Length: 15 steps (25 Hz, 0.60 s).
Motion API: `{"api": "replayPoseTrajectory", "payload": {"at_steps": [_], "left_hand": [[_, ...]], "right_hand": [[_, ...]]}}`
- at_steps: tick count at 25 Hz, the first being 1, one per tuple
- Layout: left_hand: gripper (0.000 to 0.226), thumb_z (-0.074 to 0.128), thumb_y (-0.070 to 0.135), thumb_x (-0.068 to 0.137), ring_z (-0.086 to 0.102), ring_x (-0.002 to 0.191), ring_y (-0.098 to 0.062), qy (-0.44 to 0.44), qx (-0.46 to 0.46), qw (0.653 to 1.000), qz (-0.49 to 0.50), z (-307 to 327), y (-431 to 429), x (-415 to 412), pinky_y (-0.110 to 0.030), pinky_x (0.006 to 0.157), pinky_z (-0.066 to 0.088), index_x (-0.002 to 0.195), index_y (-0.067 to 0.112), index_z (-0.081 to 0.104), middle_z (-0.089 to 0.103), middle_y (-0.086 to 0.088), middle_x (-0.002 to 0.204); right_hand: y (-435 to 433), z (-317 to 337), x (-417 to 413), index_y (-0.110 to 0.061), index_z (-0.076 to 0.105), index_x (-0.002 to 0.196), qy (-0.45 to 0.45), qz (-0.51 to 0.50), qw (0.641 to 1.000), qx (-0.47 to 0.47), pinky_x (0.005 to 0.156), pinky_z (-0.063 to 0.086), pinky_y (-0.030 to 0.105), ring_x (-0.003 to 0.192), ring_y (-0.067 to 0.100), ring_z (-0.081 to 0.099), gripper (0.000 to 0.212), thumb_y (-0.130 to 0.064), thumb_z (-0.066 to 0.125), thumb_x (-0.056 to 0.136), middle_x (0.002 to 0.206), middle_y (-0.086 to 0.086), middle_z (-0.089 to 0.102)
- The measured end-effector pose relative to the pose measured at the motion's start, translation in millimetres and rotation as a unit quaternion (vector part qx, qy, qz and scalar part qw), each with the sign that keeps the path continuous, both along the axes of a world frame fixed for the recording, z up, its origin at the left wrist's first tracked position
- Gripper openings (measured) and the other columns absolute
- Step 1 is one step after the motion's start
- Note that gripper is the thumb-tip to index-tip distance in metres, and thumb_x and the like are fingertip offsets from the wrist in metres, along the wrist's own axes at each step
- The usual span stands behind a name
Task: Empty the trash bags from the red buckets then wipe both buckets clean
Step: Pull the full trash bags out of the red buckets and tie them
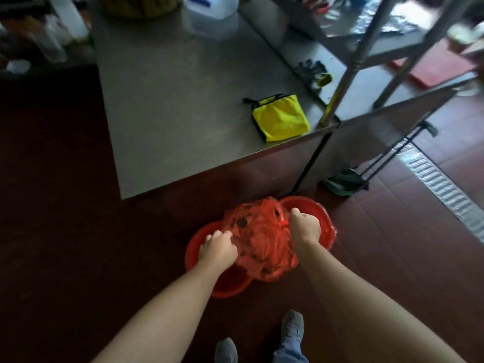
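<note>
One steel bench point(170, 113) fills most of the view, and the two red buckets sit on the floor just in front of its near edge, side by side: the left bucket point(191, 247) and the right bucket point(306, 203). The trash bag point(262, 239) hangs over the gap between them, covering part of each. It looks to us mostly clear of the left bucket, whose inside shows below it, so we're mid-lift on the first bag.

Both hands are closed on it. The right hand point(305, 226) is a fist round the bunched neck, and the left hand point(218, 248) has its fingers curled into the bag's side. To do this bit well we'd keep the neck pinched tight, carry the weight from that top grip, use the left hand only to steady, and lift straight up so the plastic doesn't drag on a rim and rip.

The bag is thin, see-through red plastic, crinkled and bulging, with dark lumps showing through; we can't tell what they are. The right bucket seems to have red plastic over its rim too, probably its own liner. The yellow cloth point(281, 116) lies folded near the bench corner, handy for wiping later.
</note>
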<state>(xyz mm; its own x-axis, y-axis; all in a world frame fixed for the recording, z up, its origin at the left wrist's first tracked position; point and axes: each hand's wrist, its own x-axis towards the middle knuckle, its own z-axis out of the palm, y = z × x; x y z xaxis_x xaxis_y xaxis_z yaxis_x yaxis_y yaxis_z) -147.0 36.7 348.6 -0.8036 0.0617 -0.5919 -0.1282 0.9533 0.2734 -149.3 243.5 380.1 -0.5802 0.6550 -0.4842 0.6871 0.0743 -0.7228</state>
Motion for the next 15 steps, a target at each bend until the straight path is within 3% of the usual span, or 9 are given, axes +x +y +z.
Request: {"api": "replayPoseTrajectory", "payload": {"at_steps": [8, 15], "left_hand": [[0.047, 0.046, 0.027, 0.089, 0.048, 0.127, -0.029, 0.028, 0.025, 0.986, -0.16, 37, 140, 5, -0.041, 0.105, 0.041, 0.135, 0.029, 0.055, 0.053, -0.004, 0.135], [0.045, 0.048, 0.031, 0.092, 0.049, 0.128, -0.027, 0.025, 0.04, 0.967, -0.25, -1, 264, 40, -0.042, 0.105, 0.043, 0.137, 0.029, 0.055, 0.054, -0.002, 0.137]], "right_hand": [[141, 47, 76, -0.009, 0.053, 0.056, -0.028, -0.089, 0.991, 0.092, 0.068, 0.041, 0.037, 0.068, 0.029, 0.052, 0.039, -0.03, 0.055, 0.089, 0.065, 0.008, 0.054], [276, 12, 155, 0.0, 0.068, 0.07, -0.061, -0.153, 0.978, 0.129, 0.072, 0.046, 0.038, 0.078, 0.035, 0.06, 0.03, -0.023, 0.06, 0.087, 0.077, 0.02, 0.067]]}}
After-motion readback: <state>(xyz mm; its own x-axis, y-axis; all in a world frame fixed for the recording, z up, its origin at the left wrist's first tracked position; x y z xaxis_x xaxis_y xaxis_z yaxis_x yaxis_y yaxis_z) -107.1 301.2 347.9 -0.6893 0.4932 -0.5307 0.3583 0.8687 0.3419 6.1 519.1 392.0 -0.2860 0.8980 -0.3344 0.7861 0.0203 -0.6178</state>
